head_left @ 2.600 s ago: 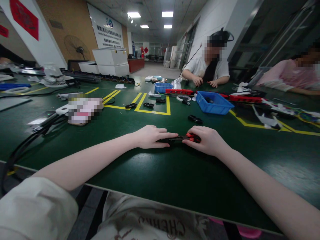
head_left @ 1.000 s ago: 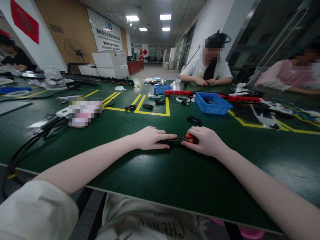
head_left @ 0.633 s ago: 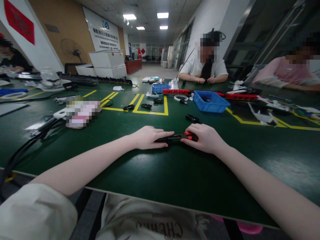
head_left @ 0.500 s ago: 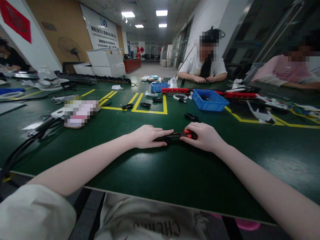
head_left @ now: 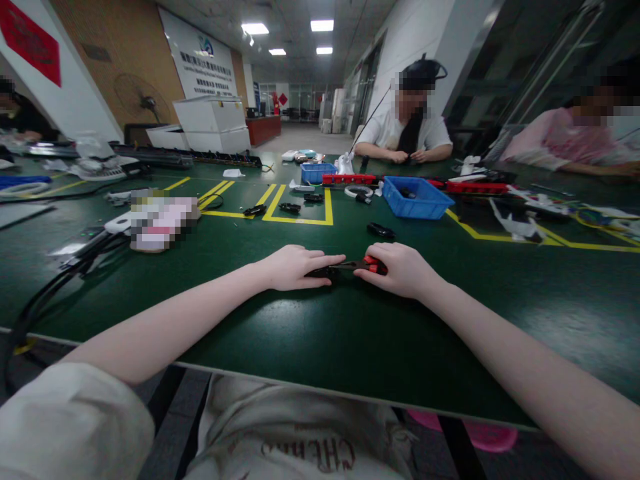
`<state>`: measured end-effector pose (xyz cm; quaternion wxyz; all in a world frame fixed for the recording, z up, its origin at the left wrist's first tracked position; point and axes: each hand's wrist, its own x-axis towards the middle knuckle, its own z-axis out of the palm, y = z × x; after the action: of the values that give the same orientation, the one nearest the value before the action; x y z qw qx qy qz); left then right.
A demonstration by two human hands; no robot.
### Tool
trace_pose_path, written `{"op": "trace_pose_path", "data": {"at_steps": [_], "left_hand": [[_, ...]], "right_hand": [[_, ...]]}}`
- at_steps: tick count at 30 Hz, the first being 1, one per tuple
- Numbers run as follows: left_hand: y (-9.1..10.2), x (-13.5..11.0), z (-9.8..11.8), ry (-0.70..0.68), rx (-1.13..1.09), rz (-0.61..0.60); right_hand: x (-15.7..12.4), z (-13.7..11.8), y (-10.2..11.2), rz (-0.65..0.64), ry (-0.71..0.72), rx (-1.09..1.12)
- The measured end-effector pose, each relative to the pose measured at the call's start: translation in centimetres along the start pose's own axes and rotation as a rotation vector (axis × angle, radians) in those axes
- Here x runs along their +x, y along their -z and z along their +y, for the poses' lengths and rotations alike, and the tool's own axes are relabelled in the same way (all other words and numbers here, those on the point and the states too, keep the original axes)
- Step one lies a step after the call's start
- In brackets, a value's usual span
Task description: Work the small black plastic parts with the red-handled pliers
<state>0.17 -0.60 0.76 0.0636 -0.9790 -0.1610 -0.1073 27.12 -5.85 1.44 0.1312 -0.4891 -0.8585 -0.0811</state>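
Observation:
My right hand (head_left: 400,268) is closed around the red and black handles of a pair of pliers (head_left: 364,266). Their jaws point left, toward my left hand (head_left: 299,268). That hand is closed on a small black part (head_left: 325,272), holding it low over the green table with the index finger stretched along its top. The plier tips meet or overlap the black part; whether they grip it I cannot tell. Just beyond my right hand lies a loose black piece (head_left: 381,231).
Several small black parts (head_left: 290,208) lie by yellow tape lines. A blue bin (head_left: 417,199) stands beyond my right hand, a smaller blue bin (head_left: 319,173) behind. Cables (head_left: 45,300) and a pink phone-like object (head_left: 163,230) lie left. A co-worker (head_left: 410,133) sits opposite.
The view has shifted slightly. Both hands keep their holds at nearly the same place, and the pliers' handles look turned a little in my right hand.

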Motion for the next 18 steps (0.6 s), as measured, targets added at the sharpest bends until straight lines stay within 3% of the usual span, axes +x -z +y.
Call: {"op": "trace_pose_path", "data": {"at_steps": [18], "left_hand": [[-0.14, -0.11, 0.0, -0.017, 0.037, 0.002]], "right_hand": [[0.15, 0.12, -0.03, -0.052, 0.002, 0.077]]}}
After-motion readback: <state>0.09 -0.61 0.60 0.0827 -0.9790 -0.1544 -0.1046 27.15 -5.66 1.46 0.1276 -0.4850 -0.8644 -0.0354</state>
